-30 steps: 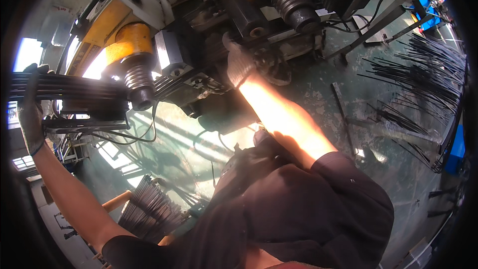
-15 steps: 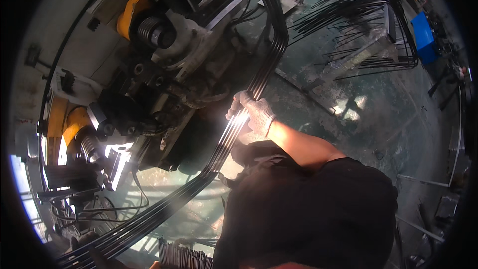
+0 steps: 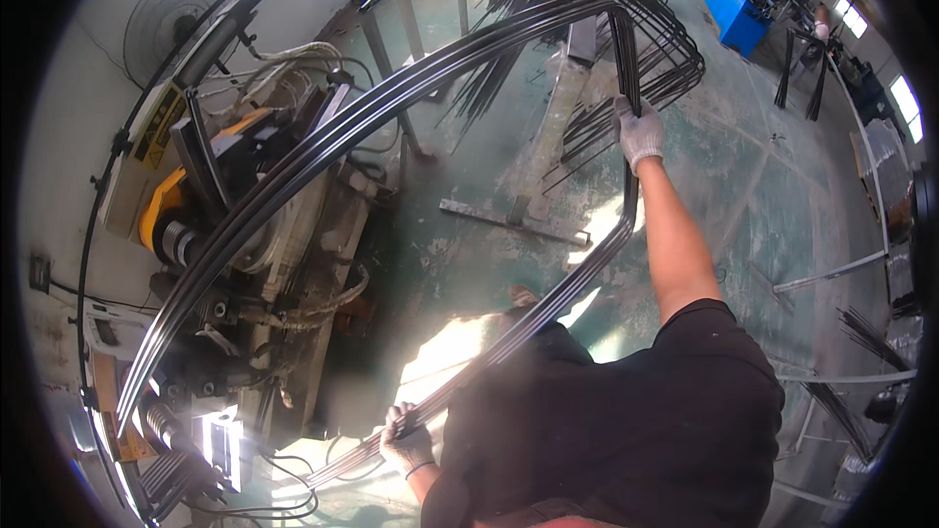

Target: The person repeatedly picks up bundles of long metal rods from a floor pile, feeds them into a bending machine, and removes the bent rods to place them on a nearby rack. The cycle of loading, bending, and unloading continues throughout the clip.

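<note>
A bundle of long dark bent metal rods [image 3: 558, 301] runs across in front of my body, held in both gloved hands. My right hand [image 3: 641, 132], at the end of an outstretched arm, is wrapped round its far section just below a bend. Lower left, beside my hip, my left hand [image 3: 406, 440] grips the near end section, which sticks out past the fingers. From the far bend the rods sweep back to the left, over the machine. Both hands wear whitish knitted gloves.
A machine [image 3: 284, 264] with yellow parts and hoses stands on the left. Ahead, many bent rods hang on a metal rack [image 3: 583, 39]. Farther off stand a blue machine [image 3: 729, 10] and a person [image 3: 822, 24]. A metal rail [image 3: 831, 274] runs along the right.
My right hand has moved forward and to the right with the rods, which have swung away from the machine toward the rack. My left hand now shows clearly on the bundle. The view has shifted.
</note>
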A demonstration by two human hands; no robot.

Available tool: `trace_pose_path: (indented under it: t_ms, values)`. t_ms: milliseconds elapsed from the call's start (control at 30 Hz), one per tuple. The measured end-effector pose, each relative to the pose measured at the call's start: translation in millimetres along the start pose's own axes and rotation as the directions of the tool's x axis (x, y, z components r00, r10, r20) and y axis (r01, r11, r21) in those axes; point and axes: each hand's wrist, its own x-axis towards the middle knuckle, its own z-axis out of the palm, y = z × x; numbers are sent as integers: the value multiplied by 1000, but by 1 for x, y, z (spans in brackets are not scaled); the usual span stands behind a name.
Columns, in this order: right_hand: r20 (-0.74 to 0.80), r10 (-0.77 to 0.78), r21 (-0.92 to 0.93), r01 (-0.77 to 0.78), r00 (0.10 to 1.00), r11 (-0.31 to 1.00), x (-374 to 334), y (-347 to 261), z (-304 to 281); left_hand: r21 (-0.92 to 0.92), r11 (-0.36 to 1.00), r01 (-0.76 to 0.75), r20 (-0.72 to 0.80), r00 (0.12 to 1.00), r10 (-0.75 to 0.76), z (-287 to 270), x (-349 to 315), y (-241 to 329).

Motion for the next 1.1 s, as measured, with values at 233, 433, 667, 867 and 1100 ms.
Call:
trace_pose_path:
  t_ms: [233, 433, 667, 867, 1100]
  values:
    - [128, 36, -452, 26, 991, 892, 197, 91, 9, 148, 877, 458, -74, 889, -452, -6, 44, -156]
    - [134, 163, -661, -35, 978, 750, 316, 135, 44, 264, 919, 293, -498, 857, -130, 175, -15, -239]
    - [210, -117, -551, 217, 971, 806, 435, 244, 72, 612, 782, 119, -431, 879, 204, 214, -4, -189]
    - [-6, 131, -923, -55, 991, 380, 456, 157, 61, 613, 787, 66, -440, 856, 271, 211, -34, -191]
    - [-357, -378, -869, -155, 854, 470, 376, 158, 67, 602, 784, 152, -531, 809, 250, 109, -82, -213]
